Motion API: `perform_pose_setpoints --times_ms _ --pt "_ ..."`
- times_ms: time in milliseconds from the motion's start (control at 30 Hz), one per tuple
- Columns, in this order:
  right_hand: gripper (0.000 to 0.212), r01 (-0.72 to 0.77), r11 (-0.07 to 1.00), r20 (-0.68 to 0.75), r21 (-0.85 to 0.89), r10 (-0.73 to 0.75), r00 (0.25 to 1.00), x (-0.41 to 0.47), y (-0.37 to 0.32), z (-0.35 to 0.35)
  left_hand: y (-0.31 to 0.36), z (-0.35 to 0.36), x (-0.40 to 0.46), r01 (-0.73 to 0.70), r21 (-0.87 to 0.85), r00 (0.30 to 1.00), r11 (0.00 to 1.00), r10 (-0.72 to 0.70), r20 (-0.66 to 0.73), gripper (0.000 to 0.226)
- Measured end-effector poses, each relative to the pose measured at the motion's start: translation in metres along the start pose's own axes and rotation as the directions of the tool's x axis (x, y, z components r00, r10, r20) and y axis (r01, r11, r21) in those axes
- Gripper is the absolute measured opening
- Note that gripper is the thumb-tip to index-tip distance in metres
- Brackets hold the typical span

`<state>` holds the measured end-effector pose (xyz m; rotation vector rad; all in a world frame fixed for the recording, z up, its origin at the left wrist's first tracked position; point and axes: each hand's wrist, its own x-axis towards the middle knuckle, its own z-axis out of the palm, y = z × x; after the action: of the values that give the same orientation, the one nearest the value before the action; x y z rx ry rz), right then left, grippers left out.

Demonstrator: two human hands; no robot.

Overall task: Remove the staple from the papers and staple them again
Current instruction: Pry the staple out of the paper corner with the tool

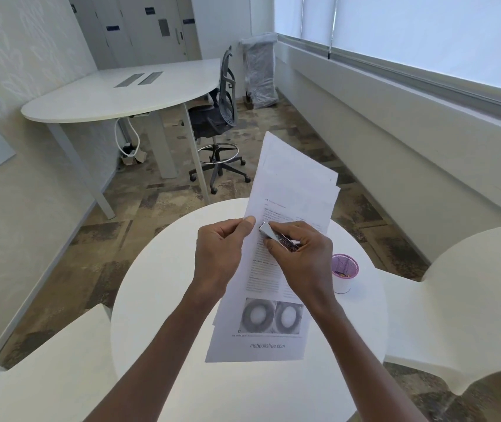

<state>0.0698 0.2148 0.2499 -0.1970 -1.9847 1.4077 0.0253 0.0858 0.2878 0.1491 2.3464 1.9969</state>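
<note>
I hold a set of printed papers [291,184] up above a round white table [164,300]; the sheets fan apart at the top. My left hand [221,254] pinches their left edge between thumb and fingers. My right hand [301,260] grips a small silver and dark stapler [276,236], whose front end presses against the papers right beside my left thumb. The staple itself is too small to see.
A small white cup with a purple lid [345,271] stands on the table to the right of my hands. White chairs [471,300] flank the table left and right. Beyond are a long white desk [115,95] and a black office chair [218,123].
</note>
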Motion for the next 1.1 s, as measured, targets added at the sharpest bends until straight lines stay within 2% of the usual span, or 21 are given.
perform_pose_setpoints --times_ms 133,233,400,700,1000,1100 --pt "0.027 0.025 0.999 0.018 -0.043 -0.024 1.0 0.003 -0.004 -0.001 0.001 0.003 -0.001 -0.067 0.079 0.997 0.995 0.069 -0.018 0.024" --pt "0.027 0.004 1.0 0.01 0.004 -0.004 1.0 0.005 -0.004 0.0 0.003 0.005 -0.002 -0.06 0.081 0.997 0.995 0.063 -0.035 0.02" --pt "0.028 -0.007 0.993 -0.041 0.114 0.012 0.999 0.003 -0.001 0.002 0.009 0.01 -0.005 -0.008 -0.009 0.996 1.0 0.007 -0.088 0.021" --pt "0.03 0.025 0.989 0.077 0.144 -0.036 0.996 0.016 0.001 -0.011 0.015 0.011 -0.003 0.062 -0.126 0.998 0.99 -0.063 -0.007 0.018" --pt "0.027 0.039 0.999 0.0 -0.008 -0.039 0.999 0.013 -0.004 -0.012 0.007 0.023 -0.004 -0.143 0.006 0.988 0.99 0.143 -0.059 0.017" --pt "0.027 -0.006 0.996 0.02 0.089 0.005 1.0 0.015 -0.003 -0.012 0.009 0.022 -0.003 -0.141 -0.015 0.987 0.99 0.14 -0.073 0.019"
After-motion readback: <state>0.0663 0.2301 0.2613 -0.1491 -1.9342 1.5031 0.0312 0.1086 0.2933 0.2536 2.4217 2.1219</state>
